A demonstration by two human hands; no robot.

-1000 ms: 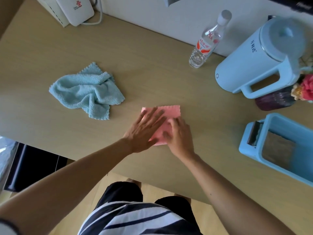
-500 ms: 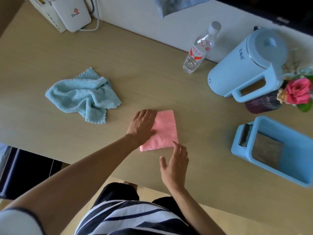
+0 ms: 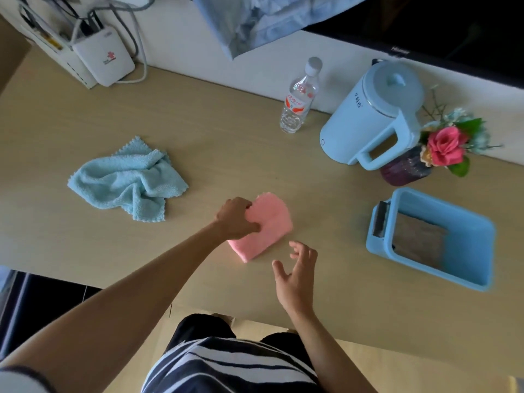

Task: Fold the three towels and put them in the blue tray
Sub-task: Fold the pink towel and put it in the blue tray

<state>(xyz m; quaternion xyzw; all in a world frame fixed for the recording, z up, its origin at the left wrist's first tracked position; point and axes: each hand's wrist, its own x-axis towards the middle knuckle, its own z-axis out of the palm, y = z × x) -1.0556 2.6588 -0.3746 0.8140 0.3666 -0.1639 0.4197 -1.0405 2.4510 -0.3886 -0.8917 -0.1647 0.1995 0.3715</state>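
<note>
Left-centre of frame: blue towel (image 3: 127,180) lies crumpled and unfolded on the bench (image 3: 198,123).
Centre: left hand (image 3: 236,218) is curled over the left edge of the pink towel (image 3: 269,225), gripping it. The towel is folded to a small pad.
Just lower right: right hand (image 3: 297,276) is empty, fingers loosely spread, clear of the cloth.
Right of frame: blue tray (image 3: 470,251), well apart from the pad. A grey-brown flat item lies inside, possibly towel 1; cannot tell.
Judgement: pink fold looks done, pickup is starting.
Next: carry the pad rightward with its layers held closed and lay it flat in the tray.
</note>
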